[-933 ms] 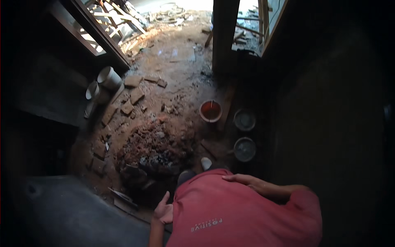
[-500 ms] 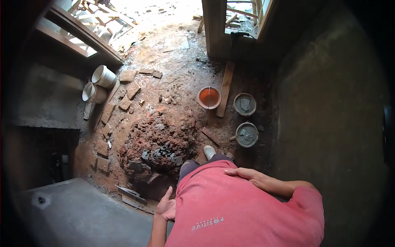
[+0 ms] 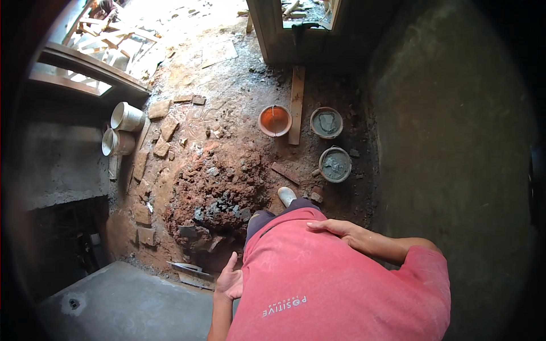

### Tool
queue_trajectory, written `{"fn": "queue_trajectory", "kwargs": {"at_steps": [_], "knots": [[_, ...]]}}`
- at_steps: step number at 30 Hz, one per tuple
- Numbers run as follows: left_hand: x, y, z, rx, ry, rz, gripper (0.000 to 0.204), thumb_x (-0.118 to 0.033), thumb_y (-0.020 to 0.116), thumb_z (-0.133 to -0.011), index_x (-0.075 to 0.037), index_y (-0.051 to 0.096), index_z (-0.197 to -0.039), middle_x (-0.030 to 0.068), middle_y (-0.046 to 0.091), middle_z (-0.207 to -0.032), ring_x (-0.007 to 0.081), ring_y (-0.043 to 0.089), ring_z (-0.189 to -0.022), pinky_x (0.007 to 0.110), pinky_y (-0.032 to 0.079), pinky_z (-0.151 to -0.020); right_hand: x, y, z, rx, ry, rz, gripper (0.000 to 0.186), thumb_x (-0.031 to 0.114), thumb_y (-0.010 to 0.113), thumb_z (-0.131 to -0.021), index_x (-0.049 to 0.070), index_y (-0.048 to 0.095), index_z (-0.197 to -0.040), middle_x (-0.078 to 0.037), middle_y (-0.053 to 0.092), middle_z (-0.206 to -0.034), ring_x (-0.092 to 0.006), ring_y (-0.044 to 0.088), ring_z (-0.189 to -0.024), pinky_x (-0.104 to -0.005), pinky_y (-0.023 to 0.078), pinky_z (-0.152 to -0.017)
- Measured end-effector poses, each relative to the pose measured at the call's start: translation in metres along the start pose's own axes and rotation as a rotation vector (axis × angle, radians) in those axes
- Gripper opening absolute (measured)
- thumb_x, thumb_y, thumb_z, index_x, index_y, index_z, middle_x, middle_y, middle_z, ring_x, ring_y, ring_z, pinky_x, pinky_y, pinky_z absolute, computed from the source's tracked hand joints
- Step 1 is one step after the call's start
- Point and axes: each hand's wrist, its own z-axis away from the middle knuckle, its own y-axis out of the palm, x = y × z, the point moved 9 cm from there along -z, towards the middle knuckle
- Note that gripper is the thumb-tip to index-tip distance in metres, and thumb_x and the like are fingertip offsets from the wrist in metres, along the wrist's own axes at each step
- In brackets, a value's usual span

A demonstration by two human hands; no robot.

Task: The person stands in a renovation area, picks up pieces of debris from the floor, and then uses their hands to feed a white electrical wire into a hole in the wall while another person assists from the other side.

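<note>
My left hand (image 3: 229, 282) hangs beside the red shirt (image 3: 318, 273), thumb raised and apart from the fingers, with nothing seen in it. Its fingers are partly hidden against the shirt's side. My right hand (image 3: 335, 228) lies on the front of the shirt with its fingers stretched flat, holding nothing. Beyond my left hand, a flat metal tool like a trowel (image 3: 185, 266) rests near the edge of a grey cement slab (image 3: 131, 301). A white boot (image 3: 286, 196) shows past the shirt's hem.
A heap of reddish soil and rubble (image 3: 219, 190) rises ahead. To its right stand an orange bucket (image 3: 275, 119), a wooden plank (image 3: 297, 102) and two buckets of grey mortar (image 3: 320, 165). Broken bricks (image 3: 169, 127) and two white buckets (image 3: 129, 117) lie left. A plastered wall (image 3: 449, 170) borders the right.
The view has turned slightly, so the buckets and plank appear further left and higher, and the slab lower. Both hands keep nearly the same pose against the shirt.
</note>
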Motion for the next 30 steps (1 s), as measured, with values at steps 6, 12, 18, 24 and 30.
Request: {"fn": "queue_trajectory", "kwargs": {"at_steps": [6, 12, 18, 24, 30], "knots": [[-0.001, -0.001, -0.001, -0.03, -0.008, -0.023, 0.086, -0.062, 0.04, -0.088, 0.003, 0.022, -0.141, 0.0217, 0.03, -0.145, 0.0354, 0.031, -0.133, 0.047, 0.023, -0.111, -0.003, 0.001, 0.002, 0.028, -0.005, -0.008, 0.016, 0.013, 0.065, -0.086, 0.002, 0.062, -0.097, -0.011, 0.067, -0.091, -0.0203, 0.067, -0.077, -0.0372, 0.059, -0.071], [0.0, -0.005, 0.0, -0.051, -0.015, -0.034, 0.086, -0.062, 0.04, -0.088, 0.003, 0.023, -0.141, 0.0217, 0.03, -0.145, 0.0354, 0.031, -0.133, 0.047, 0.023, -0.111, -0.006, 0.001, -0.001, 0.088, -0.029, -0.026, 0.017, 0.014, 0.063, -0.087, 0.002, 0.061, -0.099, -0.011, 0.067, -0.092, -0.0202, 0.068, -0.077, -0.039, 0.059, -0.07], [0.002, -0.007, -0.001, -0.068, -0.019, -0.044, 0.085, -0.062, 0.039, -0.088, 0.003, 0.023, -0.141, 0.0216, 0.03, -0.145, 0.0353, 0.031, -0.133, 0.048, 0.023, -0.111, -0.009, -0.005, 0.001, 0.047, -0.019, -0.073, 0.019, 0.012, 0.062, -0.087, 0.002, 0.06, -0.103, -0.012, 0.066, -0.095, -0.021, 0.068, -0.08, -0.0399, 0.058, -0.074], [0.003, -0.008, -0.003, -0.073, -0.022, -0.063, 0.085, -0.062, 0.039, -0.089, 0.003, 0.023, -0.141, 0.0215, 0.029, -0.145, 0.0353, 0.031, -0.133, 0.048, 0.023, -0.111, -0.007, -0.003, 0.002, 0.067, -0.039, -0.035, 0.022, 0.012, 0.063, -0.087, 0.004, 0.059, -0.106, -0.01, 0.066, -0.095, -0.0192, 0.067, -0.08, -0.0381, 0.058, -0.073], [0.004, -0.007, -0.003, -0.069, -0.01, -0.108, 0.085, -0.062, 0.039, -0.089, 0.002, 0.023, -0.141, 0.0215, 0.029, -0.145, 0.0353, 0.031, -0.133, 0.048, 0.023, -0.111, -0.008, 0.003, 0.003, 0.093, -0.031, -0.033, 0.025, 0.012, 0.062, -0.087, 0.002, 0.058, -0.11, -0.012, 0.066, -0.098, -0.0219, 0.067, -0.085, -0.0417, 0.057, -0.078]]}}
